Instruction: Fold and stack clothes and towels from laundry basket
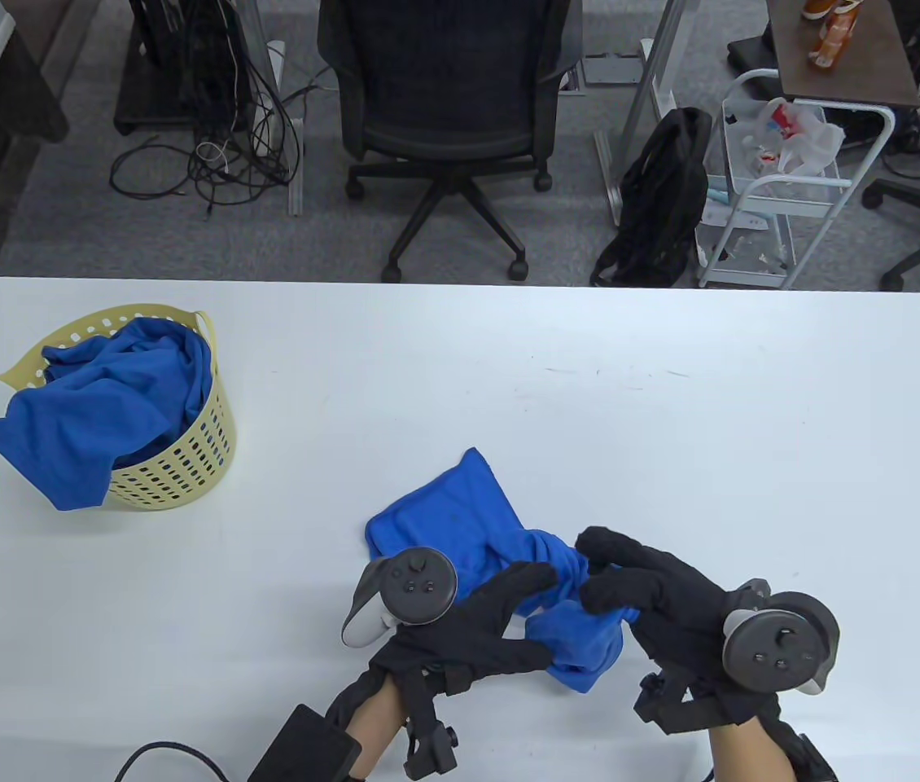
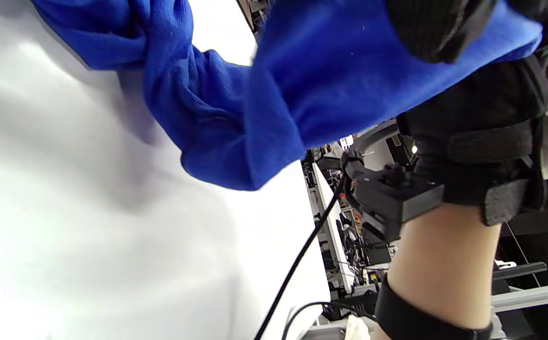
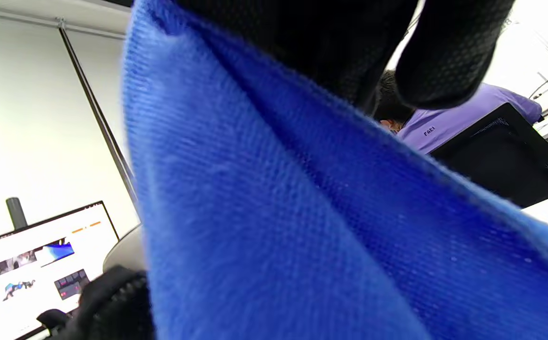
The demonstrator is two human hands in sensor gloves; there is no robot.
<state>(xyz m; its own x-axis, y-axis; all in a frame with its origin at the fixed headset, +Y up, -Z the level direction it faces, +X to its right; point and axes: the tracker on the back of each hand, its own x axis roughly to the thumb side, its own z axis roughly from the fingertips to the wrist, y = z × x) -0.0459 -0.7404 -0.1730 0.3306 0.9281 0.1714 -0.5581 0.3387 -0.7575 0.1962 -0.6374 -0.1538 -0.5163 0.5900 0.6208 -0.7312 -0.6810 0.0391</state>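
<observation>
A blue towel (image 1: 468,529) lies crumpled on the white table (image 1: 672,423) near the front edge. My left hand (image 1: 501,619) grips the bunched near end of the towel between thumb and fingers. My right hand (image 1: 615,570) grips the same bunched part from the right, fingers closed on the cloth. The towel fills the left wrist view (image 2: 274,94) and the right wrist view (image 3: 278,226), hanging from the gloved fingers (image 3: 448,52). A yellow laundry basket (image 1: 175,472) stands at the left with a blue garment (image 1: 94,407) spilling over its rim.
An office chair (image 1: 448,106) and a white cart (image 1: 786,179) stand beyond the table's far edge. A black box with a cable (image 1: 305,745) lies at the front edge by my left wrist. Bare table surface stretches to the right and back.
</observation>
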